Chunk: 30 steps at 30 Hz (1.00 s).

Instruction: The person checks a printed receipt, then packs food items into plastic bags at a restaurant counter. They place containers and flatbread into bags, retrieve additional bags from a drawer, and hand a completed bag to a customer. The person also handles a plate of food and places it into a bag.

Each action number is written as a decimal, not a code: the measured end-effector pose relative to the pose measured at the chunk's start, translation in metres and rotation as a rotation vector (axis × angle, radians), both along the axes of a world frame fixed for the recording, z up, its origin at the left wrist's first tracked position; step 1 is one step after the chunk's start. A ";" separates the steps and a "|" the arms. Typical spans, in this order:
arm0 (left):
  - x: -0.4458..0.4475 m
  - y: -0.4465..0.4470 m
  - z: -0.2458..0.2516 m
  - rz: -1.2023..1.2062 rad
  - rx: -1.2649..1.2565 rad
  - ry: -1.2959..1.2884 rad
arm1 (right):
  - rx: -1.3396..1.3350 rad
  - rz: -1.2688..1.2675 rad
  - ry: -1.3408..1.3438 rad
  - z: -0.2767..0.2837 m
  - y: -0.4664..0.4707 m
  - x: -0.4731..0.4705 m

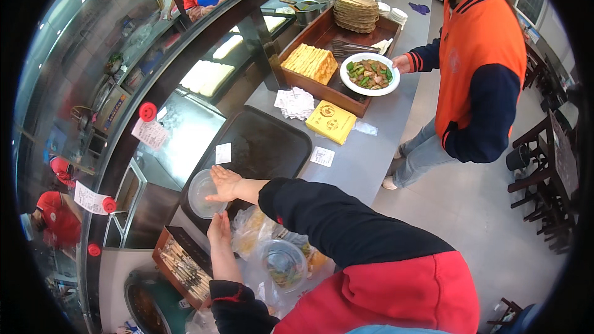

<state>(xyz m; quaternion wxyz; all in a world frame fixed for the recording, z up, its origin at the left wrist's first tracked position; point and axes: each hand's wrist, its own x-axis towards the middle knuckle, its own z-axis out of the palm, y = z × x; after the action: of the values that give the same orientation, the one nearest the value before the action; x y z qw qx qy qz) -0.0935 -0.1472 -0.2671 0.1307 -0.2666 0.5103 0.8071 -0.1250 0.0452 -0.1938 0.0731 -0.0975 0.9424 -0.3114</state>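
Note:
A round translucent plastic container (203, 190) rests at the near-left edge of a dark tray. My right hand (226, 185) bears on its right rim, fingers extended and thumb across its top. At the lower right rim is my left hand (219, 227), fingers raised and close together; its grip is partly hidden. Below my right forearm, another lidded clear container (284, 264) with food stands among clear plastic bags (253, 229) holding food. A small printed slip (223, 153) lies on the dark tray (274, 134), and another slip (322, 157) is to its right.
A box of wrapped chopsticks (183, 264) is beside my left forearm. Yellow napkin packs (331, 121) lie by a wooden crate (297, 78) holding flatbreads and woven baskets. Across the counter's right edge, a person (482, 55) holds a plate of food (370, 74). A glass screen curves along the left.

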 end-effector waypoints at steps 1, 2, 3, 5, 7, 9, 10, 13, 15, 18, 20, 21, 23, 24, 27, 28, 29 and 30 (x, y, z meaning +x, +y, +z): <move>0.000 0.000 -0.001 0.018 0.017 -0.027 | -0.039 0.004 -0.029 0.004 0.006 0.003; 0.000 0.000 -0.001 0.029 0.031 -0.025 | -0.053 -0.009 0.063 0.007 0.013 0.009; 0.000 0.000 -0.002 0.013 0.057 -0.019 | -0.144 0.046 0.073 0.010 0.024 0.017; -0.001 -0.001 -0.002 0.045 0.028 -0.008 | -0.250 0.180 -0.016 0.016 0.052 0.033; -0.001 -0.003 -0.003 0.079 0.026 0.000 | -0.420 0.288 0.023 0.018 0.086 0.062; -0.001 -0.004 -0.002 0.089 -0.048 -0.046 | -0.424 0.346 0.026 0.019 0.127 0.093; -0.001 -0.005 -0.001 0.086 -0.038 -0.032 | -0.409 0.378 -0.086 0.019 0.152 0.107; -0.004 -0.006 0.000 0.125 -0.106 -0.059 | -0.517 0.293 -0.185 0.013 0.224 0.158; -0.004 -0.007 -0.001 0.154 -0.150 -0.096 | -0.602 0.159 -0.254 0.002 0.265 0.190; -0.003 -0.006 -0.002 0.165 -0.219 -0.114 | -0.769 0.030 -0.373 -0.019 0.322 0.226; 0.001 -0.002 0.005 0.136 -0.282 -0.171 | -0.794 -0.055 -0.460 -0.026 0.351 0.240; 0.005 0.001 0.011 0.121 -0.328 -0.199 | -0.836 -0.113 -0.507 -0.023 0.362 0.243; 0.010 0.017 0.030 0.009 -0.491 -0.250 | -0.774 -0.073 -0.528 0.000 0.384 0.245; 0.013 0.025 0.048 -0.093 -0.661 -0.258 | -0.715 -0.048 -0.532 0.021 0.393 0.246; 0.030 0.063 0.108 -0.358 -0.912 -0.099 | -0.643 0.189 -0.381 0.104 0.438 0.260; 0.041 0.081 0.127 -0.406 -0.922 -0.019 | -0.677 0.272 -0.145 0.135 0.458 0.277; 0.051 0.100 0.146 -0.461 -0.902 0.084 | -0.761 0.162 0.116 0.170 0.467 0.315; 0.057 0.120 0.165 -0.541 -0.869 0.117 | -0.856 0.172 0.149 0.184 0.472 0.311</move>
<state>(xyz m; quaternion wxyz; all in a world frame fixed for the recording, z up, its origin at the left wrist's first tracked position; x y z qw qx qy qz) -0.0364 -0.0269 -0.1018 0.1834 -0.1091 0.8558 0.4712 0.1856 0.5177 -0.0099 -0.0163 -0.2193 0.7196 -0.6586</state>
